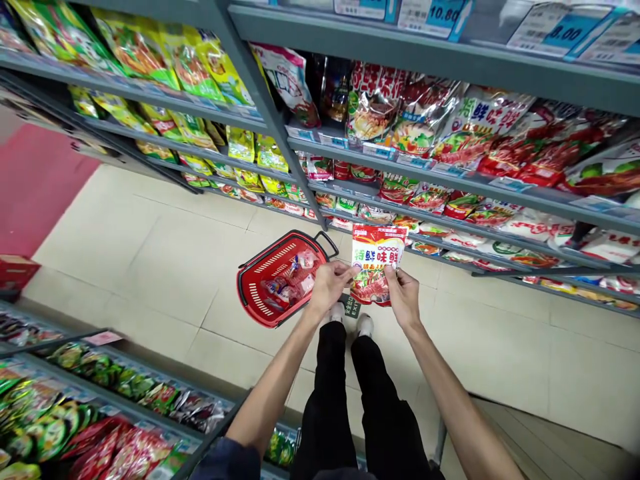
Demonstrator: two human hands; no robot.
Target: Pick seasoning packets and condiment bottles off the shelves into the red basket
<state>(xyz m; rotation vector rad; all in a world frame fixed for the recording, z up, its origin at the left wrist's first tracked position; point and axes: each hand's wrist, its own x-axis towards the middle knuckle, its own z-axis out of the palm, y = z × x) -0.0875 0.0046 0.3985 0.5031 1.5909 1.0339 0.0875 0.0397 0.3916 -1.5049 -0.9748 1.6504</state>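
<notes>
Both hands hold a red and white seasoning packet (376, 260) with green and red print, upright in front of me. My left hand (327, 285) pinches its left edge and my right hand (403, 295) grips its right lower edge. Just left of the packet, on the floor, sits a red shopping basket (260, 293) with a few packaged goods inside and its black handle folded back. My legs in black trousers and white shoes stand below the packet.
Grey shelves (450, 180) full of red and white packets run along the right; yellow-green packets fill the shelves (165, 100) at the left. A lower shelf (100, 393) of snack bags is at bottom left. The beige tiled aisle floor (150, 247) stretches ahead; a red mat lies far left.
</notes>
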